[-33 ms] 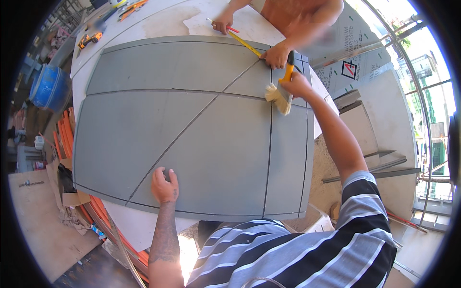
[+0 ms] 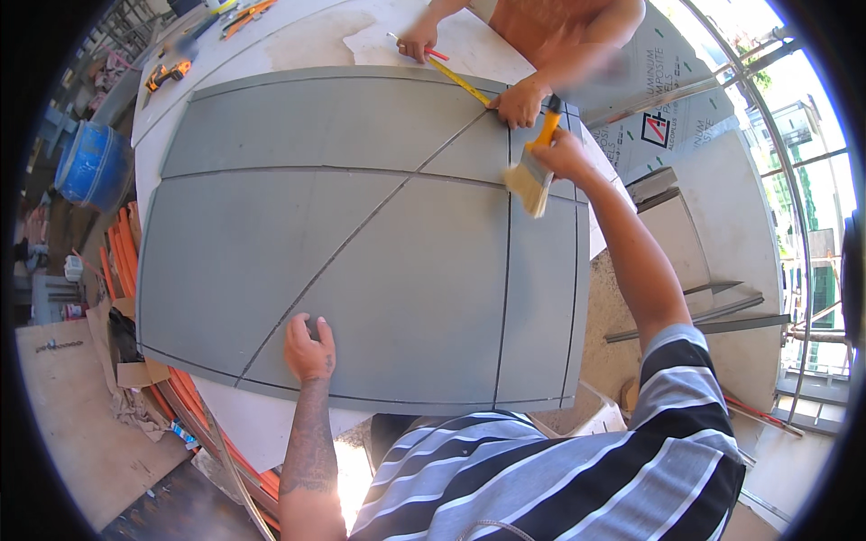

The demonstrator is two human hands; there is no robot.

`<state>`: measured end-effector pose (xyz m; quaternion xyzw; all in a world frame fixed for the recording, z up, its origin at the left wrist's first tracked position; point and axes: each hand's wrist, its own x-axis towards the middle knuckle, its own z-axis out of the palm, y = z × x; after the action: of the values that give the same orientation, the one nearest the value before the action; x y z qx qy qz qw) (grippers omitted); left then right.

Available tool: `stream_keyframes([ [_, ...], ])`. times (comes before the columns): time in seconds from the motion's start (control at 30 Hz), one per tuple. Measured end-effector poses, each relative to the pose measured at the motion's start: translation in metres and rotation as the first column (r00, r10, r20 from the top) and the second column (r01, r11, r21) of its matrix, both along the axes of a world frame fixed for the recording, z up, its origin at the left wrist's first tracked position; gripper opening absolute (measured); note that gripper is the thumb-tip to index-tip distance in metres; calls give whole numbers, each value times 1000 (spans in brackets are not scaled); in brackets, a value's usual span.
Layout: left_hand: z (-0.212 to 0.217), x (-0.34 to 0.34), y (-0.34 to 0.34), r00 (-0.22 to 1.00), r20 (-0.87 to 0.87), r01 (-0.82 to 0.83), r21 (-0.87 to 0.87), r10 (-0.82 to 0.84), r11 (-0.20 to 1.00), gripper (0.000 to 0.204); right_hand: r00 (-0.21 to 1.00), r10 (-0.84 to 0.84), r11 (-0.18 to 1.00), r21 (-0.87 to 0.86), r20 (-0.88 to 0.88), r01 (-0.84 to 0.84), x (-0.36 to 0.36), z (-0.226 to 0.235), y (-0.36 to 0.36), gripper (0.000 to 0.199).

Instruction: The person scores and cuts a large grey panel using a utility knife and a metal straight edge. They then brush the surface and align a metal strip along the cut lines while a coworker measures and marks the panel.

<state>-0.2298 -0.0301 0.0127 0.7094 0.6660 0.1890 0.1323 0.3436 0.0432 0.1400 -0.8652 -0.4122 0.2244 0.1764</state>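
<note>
My right hand (image 2: 564, 158) is closed round a wide paintbrush (image 2: 529, 185) with a yellow and black handle and pale bristles. The bristles point down over a dark groove near the right side of a large grey panel (image 2: 406, 261). On the panel's near left part rests my left hand (image 2: 309, 350), beside the diagonal groove. Its fingers are curled round a small dark thing that I cannot make out. Beyond the brush, another person's hand (image 2: 519, 104) presses a yellow tape measure (image 2: 462, 83) onto the panel. That person's other hand (image 2: 418, 43) holds the tape and a red pencil (image 2: 436, 54).
The panel lies on a white table (image 2: 311, 45). A yellow and black power tool (image 2: 169, 75) lies at the far left. Left of the table stand a blue drum (image 2: 93, 165) and orange tubes (image 2: 124, 248). Metal strips (image 2: 695, 323) lie at the right.
The bristles were splayed out to the left and now hang together, pointing down. My right hand and the brush have shifted slightly right. My left hand has not moved.
</note>
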Motion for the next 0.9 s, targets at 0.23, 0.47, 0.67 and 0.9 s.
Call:
stream_keyframes([
  [0.23, -3, 0, -1, 1000, 12, 0, -12, 0, 1000, 28, 931, 348, 925, -122, -113, -361, -46, -23, -134, 48],
  [0.47, -9, 0, 2, 998, 33, 56, 39, -57, 998, 27, 670, 376, 593, -389, -640, -705, -95, 22, -323, 46],
  [0.67, -6, 6, 1, 997, 30, 77, 17, -78, 997, 26, 960, 188, 974, 89, 209, -210, -41, 5, -301, 33],
  [0.9, -7, 1, -3, 999, 25, 42, 37, -43, 998, 26, 759, 357, 394, -648, -545, -651, -124, 32, -463, 36],
])
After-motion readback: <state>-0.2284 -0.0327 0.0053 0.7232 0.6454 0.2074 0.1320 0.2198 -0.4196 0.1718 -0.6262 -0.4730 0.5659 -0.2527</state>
